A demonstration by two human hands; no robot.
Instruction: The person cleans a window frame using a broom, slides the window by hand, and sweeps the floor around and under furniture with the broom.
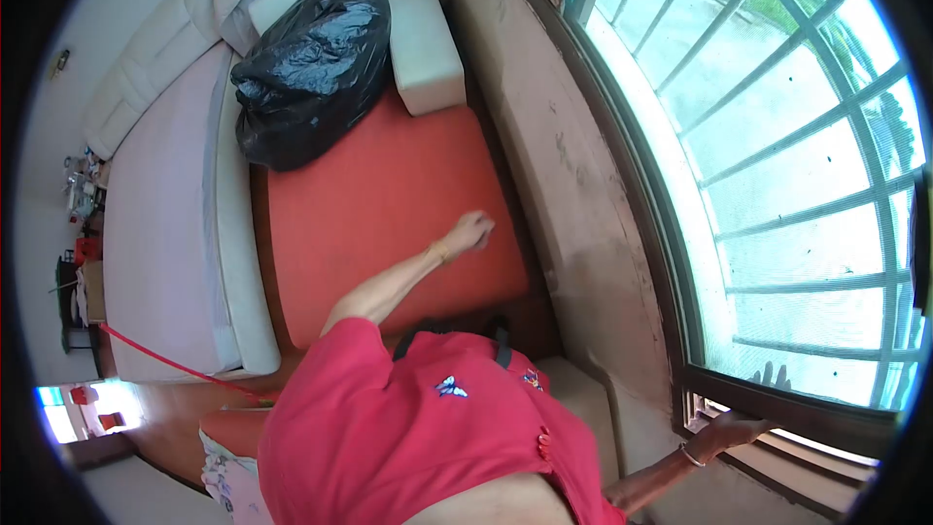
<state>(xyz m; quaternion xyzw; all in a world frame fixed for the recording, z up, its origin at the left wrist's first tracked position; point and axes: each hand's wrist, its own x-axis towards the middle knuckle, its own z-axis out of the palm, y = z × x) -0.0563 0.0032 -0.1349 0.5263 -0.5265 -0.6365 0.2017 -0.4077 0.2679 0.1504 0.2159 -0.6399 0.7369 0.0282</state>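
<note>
My left hand (471,230) hovers over a red mat (389,194), loosely curled into a fist with nothing visible in it. A yellowish bracelet circles that wrist. At the lower right, my right hand (731,430) rests against the dark lower frame (807,413) of a window, its fingers stretched along the edge. Pale spread finger shapes show in the glass just above it. Past the pane stand curved metal bars (787,141). A full black plastic bag (316,68) lies at the far end of the mat.
A bed (160,224) with a pale cover and padded rim runs along the left. Beige cushioned blocks (423,39) stand behind and beside the bag. A stained wall (573,194) lies below the window. A red strap (175,362) crosses the lower left, near floral fabric (228,481).
</note>
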